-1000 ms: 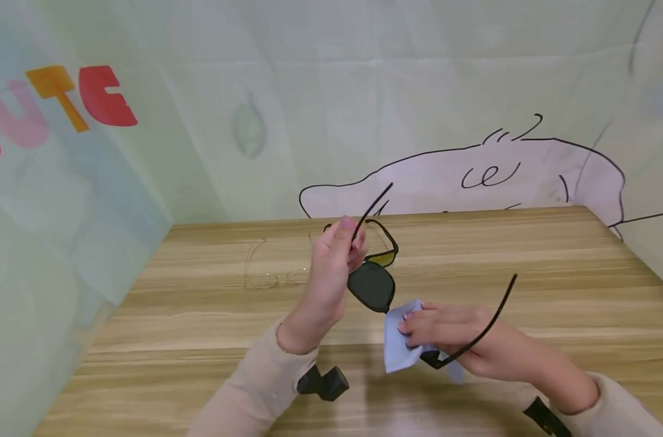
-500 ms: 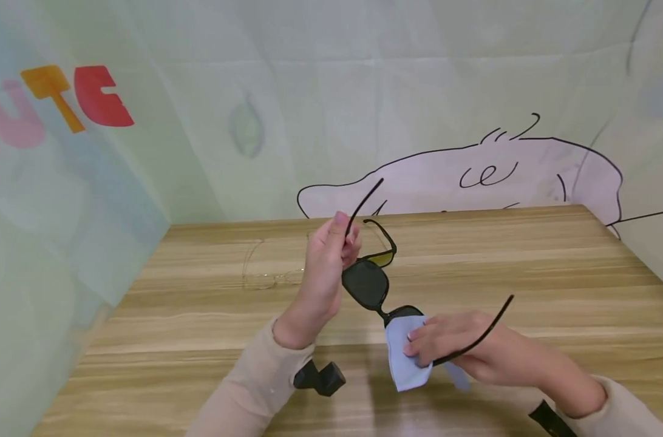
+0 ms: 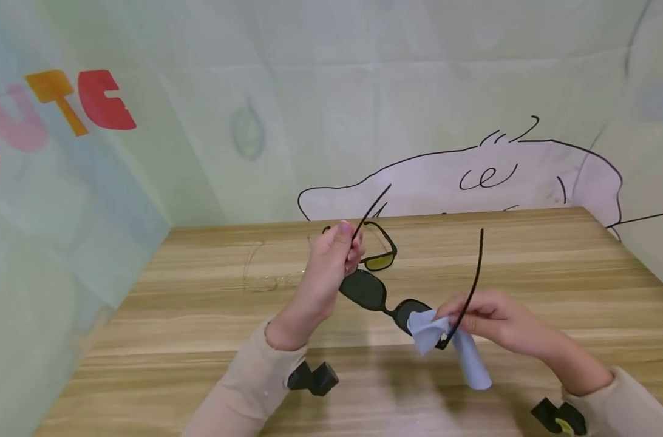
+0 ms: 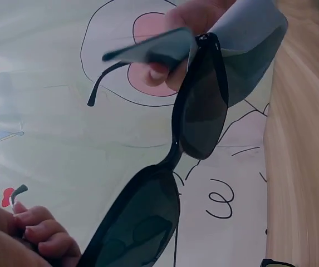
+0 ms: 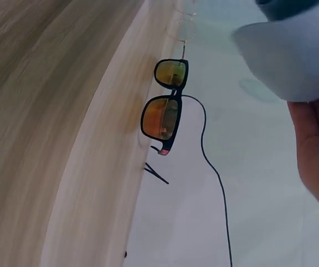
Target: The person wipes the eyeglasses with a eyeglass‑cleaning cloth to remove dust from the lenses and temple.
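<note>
Wooden table (image 3: 200,331) | left hand (image 3: 327,264): gripping sunglasses (image 3: 366,290) by temple (image 3: 373,208) | right hand (image 3: 501,320): pinching blue cloth (image 3: 427,331)

Wood-grain table (image 3: 555,273), creased pale-green backdrop (image 3: 331,109) behind, black-outlined cartoon drawing (image 3: 430,182), orange letter T (image 3: 60,91) and red letter E (image 3: 95,100) leftward

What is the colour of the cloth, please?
The cloth is pale blue; it shows best in the head view.
</note>
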A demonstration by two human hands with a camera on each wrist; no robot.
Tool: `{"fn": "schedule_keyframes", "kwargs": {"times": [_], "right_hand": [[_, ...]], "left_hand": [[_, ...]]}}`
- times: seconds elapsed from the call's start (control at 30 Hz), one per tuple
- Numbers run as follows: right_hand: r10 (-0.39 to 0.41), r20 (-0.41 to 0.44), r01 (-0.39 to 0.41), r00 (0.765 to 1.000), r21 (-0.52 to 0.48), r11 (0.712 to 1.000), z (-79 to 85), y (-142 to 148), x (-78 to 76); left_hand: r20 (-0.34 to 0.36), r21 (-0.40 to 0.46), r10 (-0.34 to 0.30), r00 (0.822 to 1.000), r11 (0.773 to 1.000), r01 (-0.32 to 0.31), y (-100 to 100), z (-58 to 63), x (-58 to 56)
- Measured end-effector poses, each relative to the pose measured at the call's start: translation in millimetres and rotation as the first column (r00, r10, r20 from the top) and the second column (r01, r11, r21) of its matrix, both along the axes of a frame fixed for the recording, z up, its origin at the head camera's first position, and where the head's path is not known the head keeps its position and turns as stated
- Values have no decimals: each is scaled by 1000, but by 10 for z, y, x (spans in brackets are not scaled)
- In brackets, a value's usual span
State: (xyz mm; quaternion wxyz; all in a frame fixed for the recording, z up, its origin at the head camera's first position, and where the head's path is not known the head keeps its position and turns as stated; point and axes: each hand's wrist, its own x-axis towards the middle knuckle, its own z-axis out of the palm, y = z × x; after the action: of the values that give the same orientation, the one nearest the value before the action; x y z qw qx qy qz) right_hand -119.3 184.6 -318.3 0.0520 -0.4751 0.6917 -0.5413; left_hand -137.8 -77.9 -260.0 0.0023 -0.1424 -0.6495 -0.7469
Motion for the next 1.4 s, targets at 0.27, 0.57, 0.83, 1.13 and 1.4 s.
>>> {"fn": "schedule_keyframes", "kwargs": {"times": [0.27,0.57,0.83,1.13,1.4], "right_hand": [[-61,689,340,722,-278,898,53,50,-86],[79,864,570,497,-394,721,75,-106,-181],[-27,698,425,716,-404,810,32,-177,-202],[-685,319,723,656,-2,691,41,-296,-148],[-765,193,776,615,26,630,78,-277,-145]], "left_hand": [[7,5,-42,999,999,42,-56,35,33],[34,4,-70,997,998,70,24,47,66],[36,-8,-58,998,998,58,62,60,65],[35,18,-85,996,996,85,79,73,86],[42,18,-108,993,994,107,101,67,112]]}}
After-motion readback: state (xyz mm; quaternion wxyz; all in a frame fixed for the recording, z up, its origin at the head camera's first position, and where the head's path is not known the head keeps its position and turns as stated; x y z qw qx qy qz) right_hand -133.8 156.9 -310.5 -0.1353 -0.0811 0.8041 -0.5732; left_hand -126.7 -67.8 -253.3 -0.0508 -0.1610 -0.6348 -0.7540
